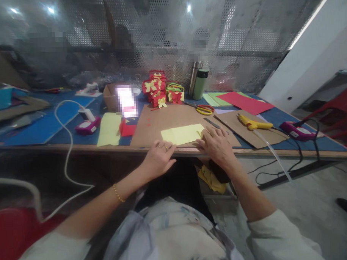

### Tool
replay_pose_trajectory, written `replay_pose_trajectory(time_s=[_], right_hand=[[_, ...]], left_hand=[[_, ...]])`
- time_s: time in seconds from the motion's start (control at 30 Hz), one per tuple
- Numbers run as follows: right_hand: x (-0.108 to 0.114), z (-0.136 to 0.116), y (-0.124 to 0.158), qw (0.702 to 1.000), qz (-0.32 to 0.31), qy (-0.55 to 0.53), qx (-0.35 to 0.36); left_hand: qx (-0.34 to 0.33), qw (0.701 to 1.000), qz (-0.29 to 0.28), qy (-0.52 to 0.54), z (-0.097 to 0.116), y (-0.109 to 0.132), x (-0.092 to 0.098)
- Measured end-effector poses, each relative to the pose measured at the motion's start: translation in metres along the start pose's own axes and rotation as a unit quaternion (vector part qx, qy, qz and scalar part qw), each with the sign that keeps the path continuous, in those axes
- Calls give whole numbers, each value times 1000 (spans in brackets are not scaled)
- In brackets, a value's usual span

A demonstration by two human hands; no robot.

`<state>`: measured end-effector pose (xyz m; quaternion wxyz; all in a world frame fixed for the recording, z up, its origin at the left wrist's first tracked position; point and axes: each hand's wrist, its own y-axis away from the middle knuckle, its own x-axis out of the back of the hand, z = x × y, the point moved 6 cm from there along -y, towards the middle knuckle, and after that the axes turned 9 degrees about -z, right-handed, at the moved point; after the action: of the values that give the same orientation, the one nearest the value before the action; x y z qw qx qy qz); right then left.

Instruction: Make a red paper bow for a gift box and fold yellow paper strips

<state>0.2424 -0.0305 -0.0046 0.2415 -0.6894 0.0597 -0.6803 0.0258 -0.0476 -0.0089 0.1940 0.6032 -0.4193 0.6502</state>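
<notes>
A pale yellow paper strip (183,134) lies on the brown cardboard (153,121) at the table's front edge. My left hand (160,156) rests at the strip's lower left edge, its fingers bent and the thumb apart, with nothing visible held. At the strip's right end is my right hand (218,145), its fingers close together and pressing on the paper's corner. A small cut or fold shows beside those fingers. Just behind the right hand lies a dark flat tool (211,123), partly covered. Yellow-handled scissors (204,110) rest farther back.
A yellow glue gun (254,123) lies on cardboard at the right, its cord near a purple device (297,131). Red-and-yellow paper crafts (157,89), a green bottle (199,84) and a lit phone (127,101) stand behind. Another yellow sheet (109,128) lies left.
</notes>
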Motion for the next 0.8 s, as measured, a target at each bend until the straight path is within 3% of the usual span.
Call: replay_pose_trajectory(time_s=[0.17, 0.27, 0.47, 0.6, 0.8], right_hand=[[-3, -61, 10, 989, 0, -70, 132], [-13, -79, 14, 984, 8, -100, 145], [-16, -74, 17, 982, 58, -135, 120], [-11, -67, 19, 979, 79, -161, 99], [-13, -64, 22, 974, 104, -179, 90]], left_hand=[[-5, 1000, 9, 10, 2, -7, -3], [-15, 999, 21, 26, -10, -1, 1], [-21, 998, 43, 37, -26, 7, 10], [-32, 994, 75, 67, -22, 0, 13], [-2, 984, 74, 162, -29, -9, 7]])
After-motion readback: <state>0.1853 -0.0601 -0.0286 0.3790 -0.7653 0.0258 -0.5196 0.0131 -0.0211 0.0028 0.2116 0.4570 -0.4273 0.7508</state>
